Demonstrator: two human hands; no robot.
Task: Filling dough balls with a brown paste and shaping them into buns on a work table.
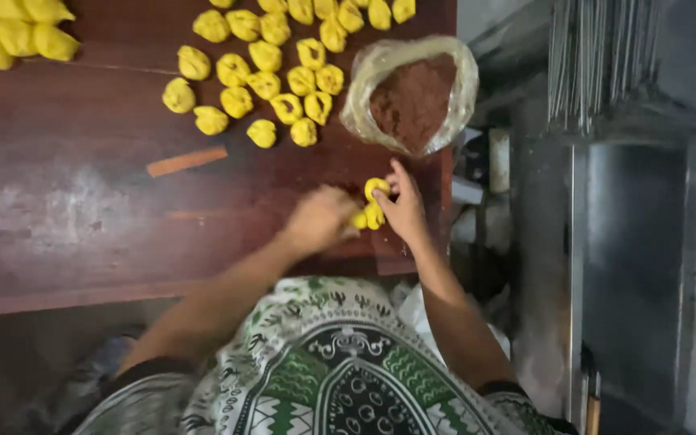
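Note:
My left hand (pixel 320 217) and my right hand (pixel 403 205) meet over the near right part of a dark red wooden table (pixel 66 209). Between them they pinch a small piece of yellow dough (pixel 372 203), which shows as two or three lumps between the fingers. My left hand is blurred. Just beyond my right hand stands an open clear plastic bag of reddish-brown filling (pixel 412 98).
Several shaped yellow dough pieces (pixel 271 80) lie in rows across the far middle of the table, and more (pixel 14 32) at the far left corner. A short wooden stick (pixel 187 161) lies left of my hands. Grey metal shelving (pixel 630 209) stands to the right.

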